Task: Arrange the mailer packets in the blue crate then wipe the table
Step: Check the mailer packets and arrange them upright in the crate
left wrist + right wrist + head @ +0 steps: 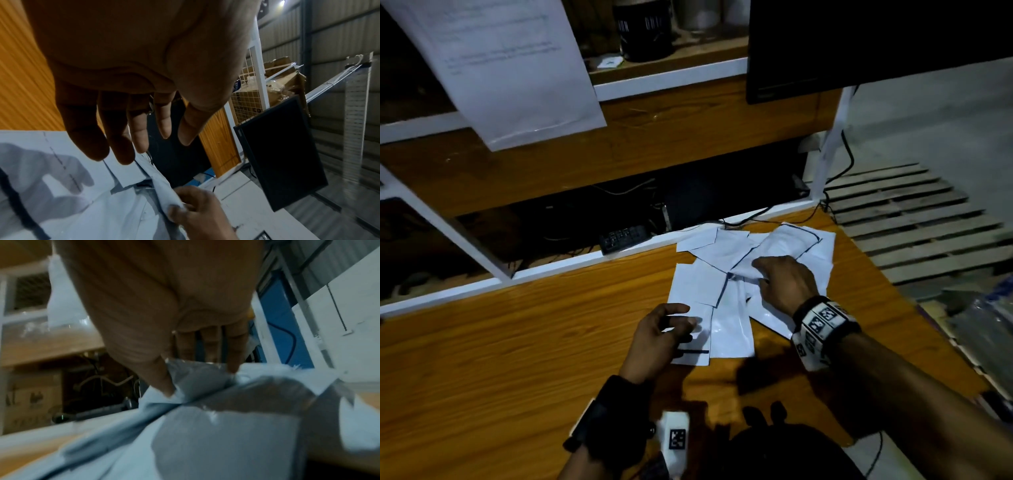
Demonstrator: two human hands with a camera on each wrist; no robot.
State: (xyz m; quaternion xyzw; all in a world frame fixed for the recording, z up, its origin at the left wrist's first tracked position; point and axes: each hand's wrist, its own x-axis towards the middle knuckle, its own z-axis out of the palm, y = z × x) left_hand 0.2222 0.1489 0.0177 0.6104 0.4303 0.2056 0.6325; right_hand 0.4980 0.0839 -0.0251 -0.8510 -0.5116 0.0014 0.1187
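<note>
While the mailer packets (736,270) lie in a loose, overlapping heap at the centre right of the table (517,342), the gathering step is in hand — none is stowed yet. The right hand (784,284) has its grip pinched on a crumpled packet in the middle of the heap; the left hand (657,335) hovers with fingers spread and relaxed over the nearest packet, holding nothing. Next, I judge, the sheets need squaring into a stack for carrying. The blue crate is not clearly in view — its contents cannot be told.
</note>
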